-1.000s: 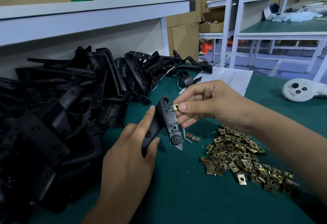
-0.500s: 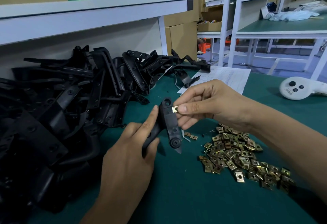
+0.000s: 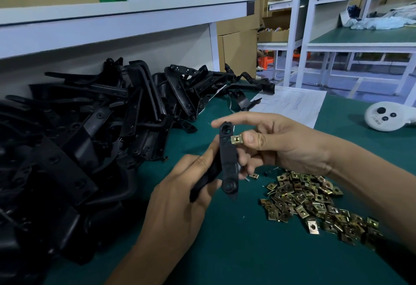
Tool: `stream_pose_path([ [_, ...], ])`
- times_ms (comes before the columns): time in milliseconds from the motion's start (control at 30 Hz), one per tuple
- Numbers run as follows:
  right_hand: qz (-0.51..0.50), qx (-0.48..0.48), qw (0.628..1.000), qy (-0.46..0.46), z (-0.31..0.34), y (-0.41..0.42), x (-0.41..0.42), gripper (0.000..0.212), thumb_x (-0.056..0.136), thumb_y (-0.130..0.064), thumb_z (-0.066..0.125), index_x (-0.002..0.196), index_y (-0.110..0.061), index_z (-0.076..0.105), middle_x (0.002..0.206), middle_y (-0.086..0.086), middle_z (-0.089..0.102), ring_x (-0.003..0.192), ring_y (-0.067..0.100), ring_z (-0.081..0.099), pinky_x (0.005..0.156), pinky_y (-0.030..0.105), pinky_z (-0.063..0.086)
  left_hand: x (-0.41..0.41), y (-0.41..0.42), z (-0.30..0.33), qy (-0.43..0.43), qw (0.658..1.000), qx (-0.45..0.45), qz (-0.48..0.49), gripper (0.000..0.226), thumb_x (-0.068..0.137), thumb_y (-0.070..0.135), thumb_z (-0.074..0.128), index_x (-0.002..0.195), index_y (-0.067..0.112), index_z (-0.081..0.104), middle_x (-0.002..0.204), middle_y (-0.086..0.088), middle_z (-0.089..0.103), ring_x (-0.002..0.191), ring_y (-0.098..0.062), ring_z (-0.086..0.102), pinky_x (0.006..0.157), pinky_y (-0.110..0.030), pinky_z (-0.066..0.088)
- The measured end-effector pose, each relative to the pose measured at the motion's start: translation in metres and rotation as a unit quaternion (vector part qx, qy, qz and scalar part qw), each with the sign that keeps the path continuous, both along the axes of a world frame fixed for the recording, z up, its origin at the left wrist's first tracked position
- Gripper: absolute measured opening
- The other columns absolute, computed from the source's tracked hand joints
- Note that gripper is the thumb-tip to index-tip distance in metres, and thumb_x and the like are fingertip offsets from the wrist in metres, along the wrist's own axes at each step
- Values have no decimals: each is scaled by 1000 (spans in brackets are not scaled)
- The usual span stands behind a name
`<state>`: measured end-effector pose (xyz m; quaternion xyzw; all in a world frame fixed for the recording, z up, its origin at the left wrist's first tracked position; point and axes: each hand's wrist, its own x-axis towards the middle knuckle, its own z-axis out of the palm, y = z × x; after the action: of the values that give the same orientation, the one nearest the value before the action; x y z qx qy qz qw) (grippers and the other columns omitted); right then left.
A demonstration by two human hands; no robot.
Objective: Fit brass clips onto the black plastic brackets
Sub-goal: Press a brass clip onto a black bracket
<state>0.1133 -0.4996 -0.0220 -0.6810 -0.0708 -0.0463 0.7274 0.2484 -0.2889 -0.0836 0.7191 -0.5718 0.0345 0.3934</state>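
Head view is looking down on a green surface [image 3: 225, 251] where both hands are working just above it. Coming up from the lower edge, the left hand [image 3: 180, 199] is gripping a black plastic bracket [image 3: 227, 161] by its lower arm, fingers curled round it and the thumb lying along its left edge, so that the bracket is standing nearly upright with a round hole at its top end and a round boss near its lower tip. Reaching in from the right with the forearm slanting across the frame, the right hand [image 3: 286, 147] is pinching a single brass clip [image 3: 236, 139] under its thumb, holding it against the bracket's right edge just below the top hole; its forefinger is stretching out behind the bracket's top, and the other fingers are curling beneath. A heap of loose brass clips [image 3: 315, 203] is lying on the surface below the right wrist. A large pile of black brackets [image 3: 90, 131] is filling the left side. A white controller [image 3: 385, 119] and a paper sheet [image 3: 290, 104] are lying farther back on the right.
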Motion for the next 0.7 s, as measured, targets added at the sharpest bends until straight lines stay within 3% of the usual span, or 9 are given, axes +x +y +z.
stream_pose_path([
  [67, -22, -21, 1000, -8, -1, 4, 1, 42, 98, -17, 59, 139, -12, 58, 82, 9, 67, 72, 20, 67, 73, 27, 59, -1, -1, 2, -8, 1000, 3, 3, 68, 96, 34, 56, 155, 56, 32, 117, 21, 60, 100, -9, 63, 73, -22, 53],
  [233, -87, -88, 991, -54, -6, 14, 7, 27, 100, -15, 56, 125, -7, 56, 69, 5, 64, 61, 22, 60, 67, 33, 55, 1, -4, 0, 5, 1000, 12, -12, 56, 97, 22, 62, 147, 45, 50, 117, 15, 62, 104, -16, 64, 82, -41, 56],
  [400, -166, -139, 976, -36, -5, 4, 8, 24, 101, -19, 61, 122, -7, 60, 76, 13, 66, 59, 27, 60, 60, 39, 55, 5, -3, -2, -3, 997, -36, 68, 64, 95, 45, 55, 154, 58, 33, 114, 26, 57, 104, 2, 59, 80, -15, 48],
  [467, -208, -270, 940, -9, -7, -4, 6, 15, 98, -22, 68, 108, -11, 70, 79, 8, 68, 66, 26, 60, 64, 37, 54, 9, -3, -4, 22, 993, -62, 99, 69, 97, 36, 65, 152, 63, 31, 115, 27, 57, 105, 11, 56, 85, -8, 45],
  [567, -177, -469, 864, 48, -12, -5, 5, 9, 89, -35, 81, 96, -30, 79, 86, -10, 69, 79, 5, 63, 72, 15, 43, 8, -3, -5, 45, 990, -67, 117, 80, 93, 29, 72, 147, 69, 29, 115, 33, 56, 105, 18, 53, 83, -1, 41],
  [700, -152, -552, 816, 83, -17, 3, 11, 13, 83, -36, 86, 93, -33, 79, 95, -14, 65, 86, 0, 58, 71, 12, 41, 8, -3, -3, 48, 989, -58, 129, 80, 92, 30, 73, 145, 71, 30, 112, 37, 56, 102, 23, 50, 84, 6, 34],
])
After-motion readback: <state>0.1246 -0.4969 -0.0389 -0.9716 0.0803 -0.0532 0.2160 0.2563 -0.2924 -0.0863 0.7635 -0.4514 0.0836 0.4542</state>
